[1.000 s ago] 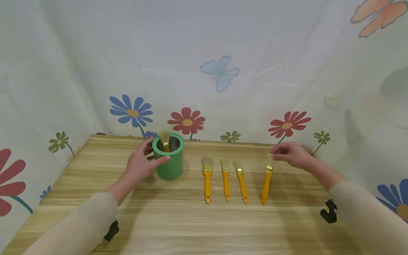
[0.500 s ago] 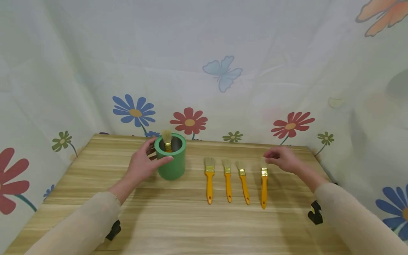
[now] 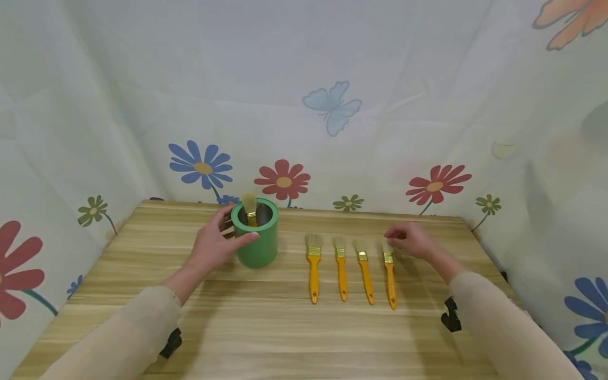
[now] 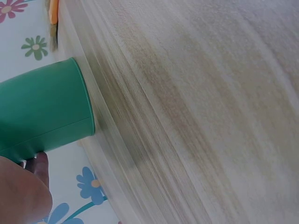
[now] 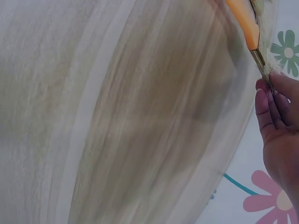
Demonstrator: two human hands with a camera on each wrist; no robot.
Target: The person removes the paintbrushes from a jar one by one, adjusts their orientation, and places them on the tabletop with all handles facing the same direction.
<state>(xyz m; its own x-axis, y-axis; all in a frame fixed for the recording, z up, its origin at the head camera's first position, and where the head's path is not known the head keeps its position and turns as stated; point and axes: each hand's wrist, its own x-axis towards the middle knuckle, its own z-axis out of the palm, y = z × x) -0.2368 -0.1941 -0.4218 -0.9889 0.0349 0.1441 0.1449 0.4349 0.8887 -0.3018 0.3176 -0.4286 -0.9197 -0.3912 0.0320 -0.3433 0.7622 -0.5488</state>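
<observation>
In the head view my left hand (image 3: 212, 243) holds a green can (image 3: 258, 248) by its left side, thumb across the front and fingers behind. The can stands upright. One paintbrush (image 3: 249, 205) leans inside it, bristles up above the rim. At the right, my right hand (image 3: 412, 240) pinches a yellow-handled paintbrush (image 3: 390, 279) by the tip of its bristles, the handle pointing toward me. The right wrist view shows thumb and fingers meeting at the bristles of that paintbrush (image 5: 246, 28). In the left wrist view the can's wall (image 4: 46, 105) covers part of the left fingers.
Three more paintbrushes lie side by side on the wooden table (image 3: 285, 338): a wide one (image 3: 314, 272), a narrower one (image 3: 341, 269) and a slightly slanted one (image 3: 365, 272). A white flowered curtain (image 3: 228, 116) hangs behind the table and at both sides.
My right hand has moved left, bringing the pinched paintbrush closer to the other brushes in the row. The left hand stays at the can. The view has shifted slightly.
</observation>
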